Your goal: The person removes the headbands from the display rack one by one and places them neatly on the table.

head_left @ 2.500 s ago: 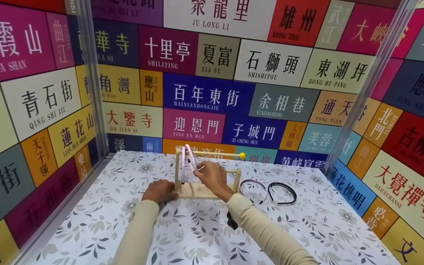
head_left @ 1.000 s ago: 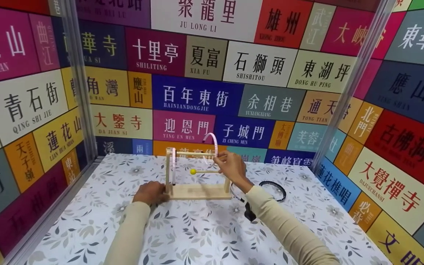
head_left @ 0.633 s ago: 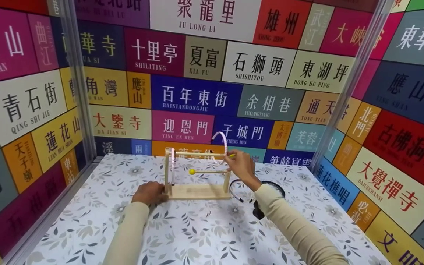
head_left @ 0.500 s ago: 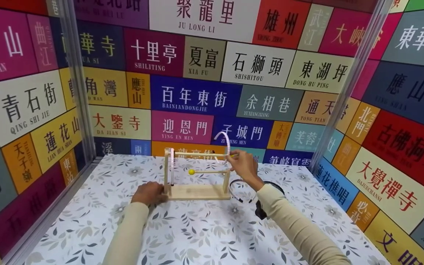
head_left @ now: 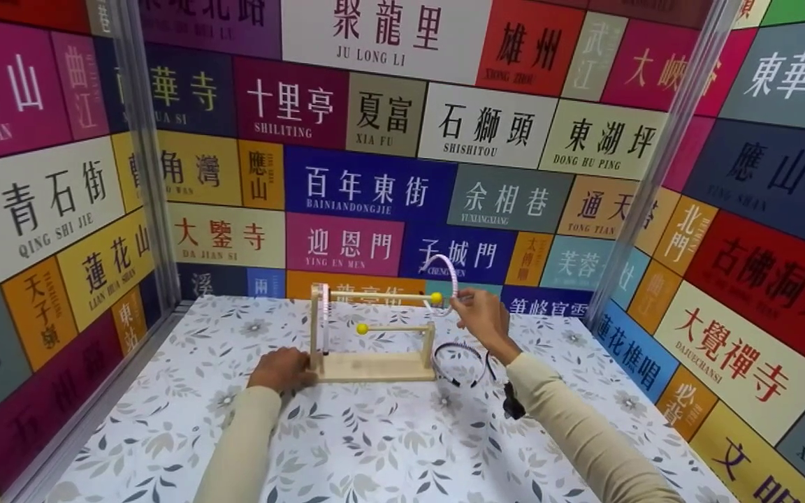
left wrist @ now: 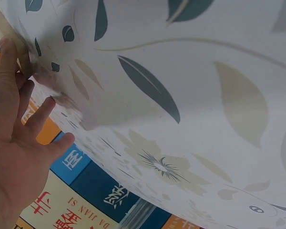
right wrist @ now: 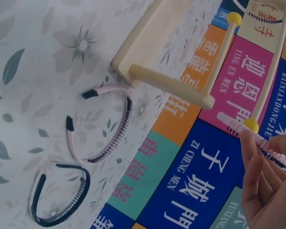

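A pink headband [head_left: 454,274] with dark teeth is pinched in my right hand [head_left: 483,316]. It stands upright just right of the yellow ball at the end of the wooden stand's upper rod [head_left: 381,297]. My left hand [head_left: 280,369] grips the left end of the wooden stand [head_left: 374,369], its index finger against the wood in the left wrist view; the other fingers are spread. Another pink headband [head_left: 325,318] hangs on the upper rod by the left post. The lower rod [head_left: 399,327] reaches left from the short right post and ends in a yellow ball.
Right of the stand, a pink headband [right wrist: 125,125] with black tips and a black headband [right wrist: 62,215] lie on the leaf-patterned tabletop [head_left: 346,447]. Walls of colourful lettered panels [head_left: 367,178] stand behind and on both sides.
My right hand has moved the pink headband rightward along the upper rod to beyond its yellow ball. The other pink headband stays near the left post. My left hand keeps its place on the stand.
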The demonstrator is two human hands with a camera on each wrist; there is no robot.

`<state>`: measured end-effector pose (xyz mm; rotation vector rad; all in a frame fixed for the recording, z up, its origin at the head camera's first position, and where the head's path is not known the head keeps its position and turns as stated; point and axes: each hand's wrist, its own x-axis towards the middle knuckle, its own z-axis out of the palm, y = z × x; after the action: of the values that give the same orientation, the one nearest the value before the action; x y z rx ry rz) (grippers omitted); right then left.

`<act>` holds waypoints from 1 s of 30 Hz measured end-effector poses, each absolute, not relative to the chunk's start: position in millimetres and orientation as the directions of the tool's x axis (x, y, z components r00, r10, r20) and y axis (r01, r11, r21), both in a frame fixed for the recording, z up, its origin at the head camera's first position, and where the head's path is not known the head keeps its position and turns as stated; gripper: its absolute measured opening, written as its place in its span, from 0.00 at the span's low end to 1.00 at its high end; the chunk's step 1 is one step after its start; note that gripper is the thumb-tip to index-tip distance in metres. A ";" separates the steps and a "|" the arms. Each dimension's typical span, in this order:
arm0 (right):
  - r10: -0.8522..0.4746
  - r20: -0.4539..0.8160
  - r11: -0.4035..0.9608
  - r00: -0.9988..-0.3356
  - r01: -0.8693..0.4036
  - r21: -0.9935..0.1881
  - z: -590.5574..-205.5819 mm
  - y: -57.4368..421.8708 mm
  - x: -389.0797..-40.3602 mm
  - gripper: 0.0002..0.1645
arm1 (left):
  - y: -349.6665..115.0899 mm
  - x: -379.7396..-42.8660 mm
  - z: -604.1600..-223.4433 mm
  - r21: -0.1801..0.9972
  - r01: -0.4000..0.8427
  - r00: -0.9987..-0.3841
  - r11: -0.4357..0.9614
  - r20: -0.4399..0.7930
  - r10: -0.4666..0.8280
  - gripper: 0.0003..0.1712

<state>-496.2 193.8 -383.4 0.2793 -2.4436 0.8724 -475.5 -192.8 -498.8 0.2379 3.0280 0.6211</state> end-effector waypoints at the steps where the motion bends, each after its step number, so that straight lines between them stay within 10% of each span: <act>1: -0.015 0.539 0.774 -0.842 -0.351 -0.527 -383.3 196.7 -496.3 0.16 | -192.6 -475.0 -498.4 0.400 0.140 -0.988 0.906 -0.009 0.157 0.17; 30: 0.024 0.444 0.824 -0.896 -0.234 -0.516 -407.1 285.8 -483.4 0.17 | -195.7 -477.3 -500.8 0.428 0.149 -0.986 0.891 -0.006 0.168 0.19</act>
<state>-483.4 285.8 -407.1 0.1557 -2.5673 0.8051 -477.3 -195.7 -500.8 0.2530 3.0136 0.6763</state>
